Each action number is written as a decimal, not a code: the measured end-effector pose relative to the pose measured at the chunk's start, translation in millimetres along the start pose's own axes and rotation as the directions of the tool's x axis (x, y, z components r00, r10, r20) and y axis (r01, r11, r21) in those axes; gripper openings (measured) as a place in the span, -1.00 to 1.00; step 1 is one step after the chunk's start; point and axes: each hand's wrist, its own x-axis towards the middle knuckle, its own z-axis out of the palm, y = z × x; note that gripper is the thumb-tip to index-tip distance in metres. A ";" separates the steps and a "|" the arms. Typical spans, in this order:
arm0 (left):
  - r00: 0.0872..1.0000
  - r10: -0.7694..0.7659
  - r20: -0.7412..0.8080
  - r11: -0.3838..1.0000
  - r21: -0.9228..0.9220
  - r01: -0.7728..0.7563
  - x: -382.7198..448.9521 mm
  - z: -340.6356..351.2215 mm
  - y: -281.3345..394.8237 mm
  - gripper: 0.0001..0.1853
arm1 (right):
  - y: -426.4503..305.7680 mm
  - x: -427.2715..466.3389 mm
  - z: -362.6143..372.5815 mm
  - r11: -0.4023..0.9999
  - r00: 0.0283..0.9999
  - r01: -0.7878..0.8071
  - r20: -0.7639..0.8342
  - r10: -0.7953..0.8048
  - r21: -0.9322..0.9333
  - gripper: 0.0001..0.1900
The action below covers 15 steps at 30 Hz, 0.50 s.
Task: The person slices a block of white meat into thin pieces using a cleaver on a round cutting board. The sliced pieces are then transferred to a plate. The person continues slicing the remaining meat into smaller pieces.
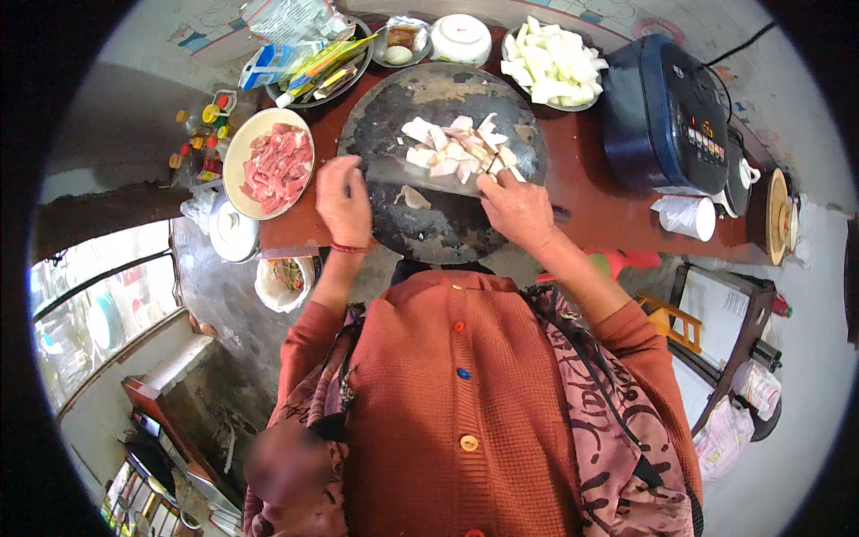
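My right hand (517,208) grips a broad kitchen cleaver (429,182), its blade lying low over the round, dark chopping board (443,235). Pale chopped pieces (463,151), perhaps meat or fat, are heaped on and along the blade. One small scrap (413,197) lies on the board nearer to me. My left hand (343,201) is at the board's left edge with its fingers curled; whether they hold anything is hidden. Just left of it stands a cream bowl (231,171) of sliced raw meat (276,168).
Behind the board stand a bowl of packets (315,64), a small dish (401,50), a white bowl (461,39) and a plate of pale cut vegetable (553,64). A dark blue rice cooker (661,121) and a white cup (698,218) are on the right. A lined bin (285,285) is below left.
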 end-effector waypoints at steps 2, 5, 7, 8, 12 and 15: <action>0.999 -0.039 0.012 0.998 -0.039 0.039 24.6 -8.0 17.8 -0.77 | 7.9 -4.6 -7.5 0.999 0.997 0.054 -0.048 -0.054 0.004 -0.86; 0.796 0.382 0.470 0.924 -0.212 -0.318 32.6 3.4 55.3 -0.71 | 16.0 -9.3 2.9 0.992 0.990 0.121 -0.068 -0.124 -0.045 -0.85; 0.601 0.559 0.571 0.828 -0.424 -0.367 25.1 29.2 64.6 -0.71 | 15.5 -12.4 8.3 0.992 0.992 0.104 -0.068 -0.109 -0.072 -0.76; 0.584 0.552 0.595 0.833 -0.409 -0.371 19.6 41.3 58.3 -0.72 | 14.4 -13.4 9.0 0.992 0.992 0.097 -0.067 -0.102 -0.084 -0.71; 0.519 0.520 0.678 0.847 -0.331 -0.415 19.7 78.1 31.4 -0.78 | 13.7 -20.5 6.5 0.987 0.993 0.093 -0.064 -0.102 -0.131 -0.77; 0.505 0.517 0.691 0.843 -0.308 -0.441 26.1 87.4 16.4 -0.79 | 17.5 -29.3 3.3 0.983 0.994 0.095 -0.045 -0.103 -0.160 -0.85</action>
